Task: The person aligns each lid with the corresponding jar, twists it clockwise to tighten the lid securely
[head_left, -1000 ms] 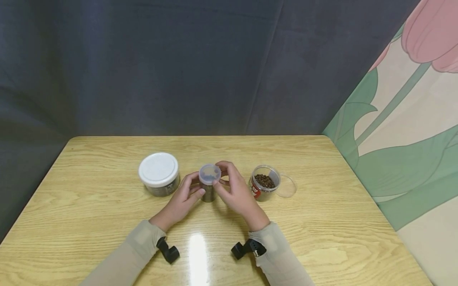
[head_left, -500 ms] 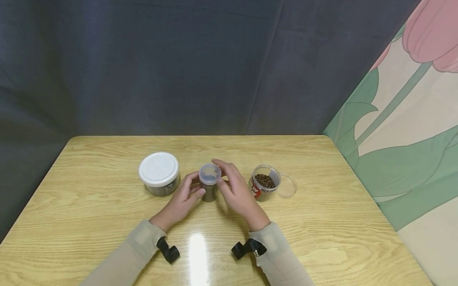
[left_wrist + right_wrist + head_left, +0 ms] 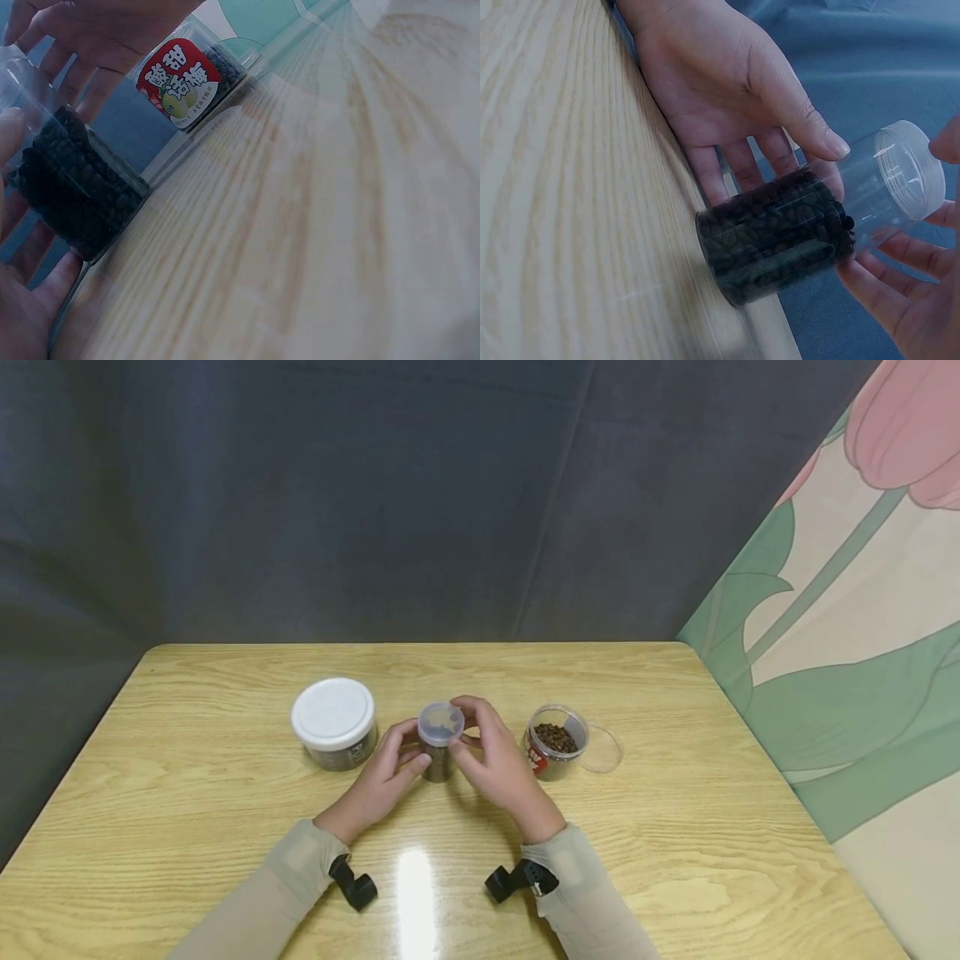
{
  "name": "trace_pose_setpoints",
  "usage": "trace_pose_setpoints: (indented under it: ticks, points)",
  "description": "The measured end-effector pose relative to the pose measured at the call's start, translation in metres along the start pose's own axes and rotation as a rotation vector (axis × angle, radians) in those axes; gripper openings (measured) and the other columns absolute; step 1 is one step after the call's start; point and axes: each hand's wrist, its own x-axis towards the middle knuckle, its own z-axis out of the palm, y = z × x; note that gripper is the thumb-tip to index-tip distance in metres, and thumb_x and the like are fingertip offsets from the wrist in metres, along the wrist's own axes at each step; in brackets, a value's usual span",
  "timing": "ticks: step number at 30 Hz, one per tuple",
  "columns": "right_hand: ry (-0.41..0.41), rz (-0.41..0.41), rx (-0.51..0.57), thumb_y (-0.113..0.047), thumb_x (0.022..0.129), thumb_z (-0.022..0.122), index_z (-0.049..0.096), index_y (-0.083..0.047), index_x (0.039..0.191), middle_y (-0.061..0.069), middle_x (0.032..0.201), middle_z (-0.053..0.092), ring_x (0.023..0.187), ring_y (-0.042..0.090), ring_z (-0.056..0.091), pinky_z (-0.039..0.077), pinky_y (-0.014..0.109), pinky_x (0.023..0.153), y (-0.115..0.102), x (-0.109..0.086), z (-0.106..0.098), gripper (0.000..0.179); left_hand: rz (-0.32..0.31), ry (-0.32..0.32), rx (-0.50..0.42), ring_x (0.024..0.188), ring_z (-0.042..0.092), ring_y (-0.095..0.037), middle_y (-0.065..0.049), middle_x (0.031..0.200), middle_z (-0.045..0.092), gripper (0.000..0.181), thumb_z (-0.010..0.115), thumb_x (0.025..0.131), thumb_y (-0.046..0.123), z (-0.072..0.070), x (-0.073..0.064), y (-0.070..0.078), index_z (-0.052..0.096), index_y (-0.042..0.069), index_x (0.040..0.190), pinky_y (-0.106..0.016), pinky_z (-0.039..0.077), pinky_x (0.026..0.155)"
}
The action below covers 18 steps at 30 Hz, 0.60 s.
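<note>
A clear cylindrical jar [image 3: 780, 232], partly filled with dark coffee beans, stands on the table under a translucent screw lid [image 3: 441, 723]. My left hand [image 3: 382, 778] holds the jar's body from the left, thumb on the near side. With thumb and fingers my right hand [image 3: 497, 768] grips the lid's rim from the right. To the right is an open clear jar [image 3: 551, 768] of brown beans, with a red label [image 3: 178, 79] bearing Chinese characters. A thin clear disc-shaped lid [image 3: 602, 750] lies beside it.
A white-lidded tub [image 3: 333, 718] with a dark printed side stands left of my left hand. The wooden table [image 3: 675, 860] ends at a dark curtain [image 3: 375, 510] behind. A tulip-patterned cloth [image 3: 862, 677] hangs at the right.
Half a second ago my right fingers were spread looser at the lid and turned left; now they close round its rim again. My left hand and the jar stay in place.
</note>
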Motion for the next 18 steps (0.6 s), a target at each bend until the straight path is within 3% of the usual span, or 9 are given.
trace_pose_setpoints:
  ticks: [13, 18]
  points:
    - [0.006, 0.001, 0.007, -0.023, 0.097, 0.061, 0.04, -0.002, 0.143, 0.016, 0.124, 0.056, 0.114, 0.031, 0.058, 0.057, 0.037, 0.099, -0.0006, 0.0006, 0.001, 0.055, -0.006, 0.005, 0.012, 0.136, 0.043, -0.041, -0.024, 0.145, 0.038, 0.051, 0.052, 0.106, 0.005, -0.0002, -0.0005, -0.0003, 0.03, -0.001, 0.152, -0.046, 0.042, 0.115]
    - [0.002, -0.017, 0.006, -0.017, 0.099, 0.054, 0.039, -0.004, 0.148, 0.016, 0.123, 0.056, 0.115, 0.031, 0.058, 0.057, 0.037, 0.098, 0.0012, -0.0002, 0.0003, 0.053, -0.007, 0.004, 0.003, 0.135, 0.043, -0.04, -0.024, 0.145, 0.038, 0.052, 0.052, 0.106, 0.006, 0.0006, -0.0003, -0.0001, 0.03, -0.001, 0.152, -0.046, 0.042, 0.115]
